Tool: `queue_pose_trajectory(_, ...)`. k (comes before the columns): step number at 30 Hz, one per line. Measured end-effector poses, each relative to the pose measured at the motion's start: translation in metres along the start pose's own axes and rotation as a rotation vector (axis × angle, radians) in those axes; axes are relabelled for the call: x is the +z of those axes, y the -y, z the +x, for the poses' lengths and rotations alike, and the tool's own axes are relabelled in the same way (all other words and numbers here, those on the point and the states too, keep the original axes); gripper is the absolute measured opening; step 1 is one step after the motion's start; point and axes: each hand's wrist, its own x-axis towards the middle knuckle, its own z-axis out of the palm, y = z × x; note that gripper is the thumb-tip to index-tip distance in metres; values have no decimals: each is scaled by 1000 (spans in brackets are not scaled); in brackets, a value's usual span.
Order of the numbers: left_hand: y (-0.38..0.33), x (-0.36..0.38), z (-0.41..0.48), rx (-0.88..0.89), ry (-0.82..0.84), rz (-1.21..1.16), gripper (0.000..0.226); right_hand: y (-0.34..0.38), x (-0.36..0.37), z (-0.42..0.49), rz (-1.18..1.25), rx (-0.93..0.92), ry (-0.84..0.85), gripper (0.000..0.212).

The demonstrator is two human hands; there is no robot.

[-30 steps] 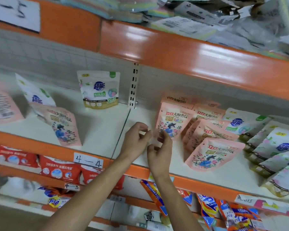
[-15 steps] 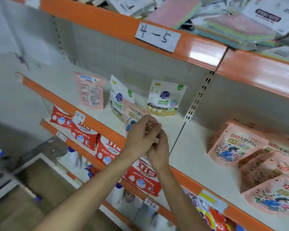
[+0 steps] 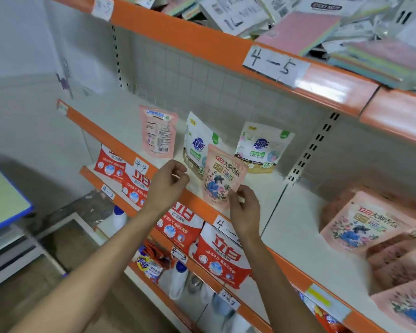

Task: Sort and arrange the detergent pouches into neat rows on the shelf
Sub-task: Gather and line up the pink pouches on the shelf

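The pink pouch (image 3: 222, 174) stands near the front edge of the shelf (image 3: 298, 224), just ahead of a white pouch (image 3: 197, 145), and it leans a little (soft bags rarely stand firm). The right hand (image 3: 244, 209) has curled fingers at its lower right corner, pinching or only touching, I cannot tell. A nudge there could tip it off the edge. The left hand (image 3: 168, 186) hovers to its left, curled on nothing visible. The pouch's long axis runs upright, printed face toward the aisle.

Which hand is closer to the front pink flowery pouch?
Right. The right hand is at the lower right corner of the pink pouch; the left hand is apart, to its left.
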Motion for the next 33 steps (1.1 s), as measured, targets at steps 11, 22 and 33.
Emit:
queue_pose_trajectory(11,14,43,14,-24,411,-79,43,-4,-26,-12,-7,10,-44,12)
queue_pose_trajectory(22,-25,130,-8,82,617,-150,19,-29,-110,-50,-30,92,-300,16)
queue_pose_trajectory(33,-75,228,-56,153,693,-163,17,-47,-199,-73,-127,160,-544,8)
